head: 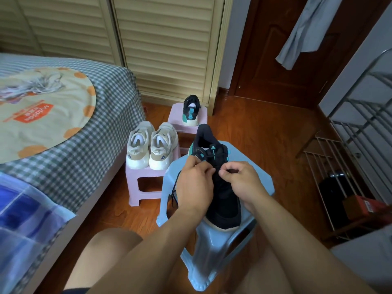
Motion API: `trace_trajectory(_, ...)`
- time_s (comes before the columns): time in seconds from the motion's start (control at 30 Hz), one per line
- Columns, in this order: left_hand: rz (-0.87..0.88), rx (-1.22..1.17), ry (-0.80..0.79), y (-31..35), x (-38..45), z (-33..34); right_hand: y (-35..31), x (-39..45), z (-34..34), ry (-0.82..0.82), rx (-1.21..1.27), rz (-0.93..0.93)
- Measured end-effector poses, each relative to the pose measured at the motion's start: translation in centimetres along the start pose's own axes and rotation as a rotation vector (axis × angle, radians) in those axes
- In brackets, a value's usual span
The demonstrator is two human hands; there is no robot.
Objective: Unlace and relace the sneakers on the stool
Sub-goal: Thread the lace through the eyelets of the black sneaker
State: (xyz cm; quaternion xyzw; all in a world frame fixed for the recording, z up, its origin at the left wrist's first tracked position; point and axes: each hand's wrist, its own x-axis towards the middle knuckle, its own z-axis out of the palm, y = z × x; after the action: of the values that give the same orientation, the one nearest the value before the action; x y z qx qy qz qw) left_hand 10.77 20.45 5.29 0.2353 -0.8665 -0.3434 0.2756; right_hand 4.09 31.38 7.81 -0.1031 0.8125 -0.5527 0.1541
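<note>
On blue stool [257, 183], low centre of head view: black sneaker [222, 196] with teal trim, toe toward the person at 6 o'clock, heel up at 12. Both hands sit over its lacing area. Left hand [194, 183] at 9 o'clock of the tongue, fingers curled, pinching black lace [174, 193] at an eyelet; loose lace trails down the stool's left side at 8 o'clock. Right hand [239, 179] at 3 o'clock of the tongue, thumb and forefinger pinched together on lace at the shoe's midline. Hands close, nearly touching. Second black sneaker [191, 110] on far pink stool [176, 115] at 12 o'clock, heel facing the camera. Cream sneakers [151, 145] paired on near pink stool [140, 181] at 10 o'clock. Bed [70, 132] with checked sheet at 9 o'clock. Metal rack [347, 149] at 3 o'clock.
</note>
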Motion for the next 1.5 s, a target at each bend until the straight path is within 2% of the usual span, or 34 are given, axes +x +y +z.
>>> trace_trajectory(0.13,-0.122,-0.226,-0.031,-0.1,-0.2,0.6,0.1,-0.1,-0.5,-0.045,0.034,0.016)
trace_trajectory(0.23,-0.129,-0.287,-0.059,0.0,-0.1,0.2,0.1,-0.1,-0.8,-0.049,0.068,0.032)
trace_trajectory(0.43,0.045,-0.055,-0.133,0.1,-0.1,-0.5,0.6,0.1,-0.2,0.101,-0.135,-0.052)
trace_trajectory(0.57,0.052,0.042,-0.109,0.3,0.3,-1.4,0.2,0.2,0.0,0.112,-0.233,-0.113)
trace_trajectory(0.77,-0.010,-0.035,-0.032,-0.2,0.9,-0.8,0.4,0.2,0.0,0.136,-0.284,-0.134)
trace_trajectory(1.13,-0.236,-0.382,-0.035,0.3,0.3,0.6,0.7,0.2,0.0,0.207,-0.396,-0.271)
trace_trajectory(1.27,-0.238,-0.386,-0.051,0.1,0.2,0.6,0.7,0.4,-0.3,0.182,-0.442,-0.311)
trace_trajectory(1.37,-0.220,-0.364,-0.075,-0.1,0.3,0.4,0.6,-0.1,-0.3,0.228,-0.537,-0.438)
trace_trajectory(1.43,-0.164,-0.298,-0.091,-0.1,0.2,0.3,0.5,-0.3,-0.3,0.233,-0.580,-0.520)
trace_trajectory(1.5,-0.093,-0.205,-0.118,-0.3,0.0,-0.1,0.5,-0.2,-0.6,0.218,-0.565,-0.527)
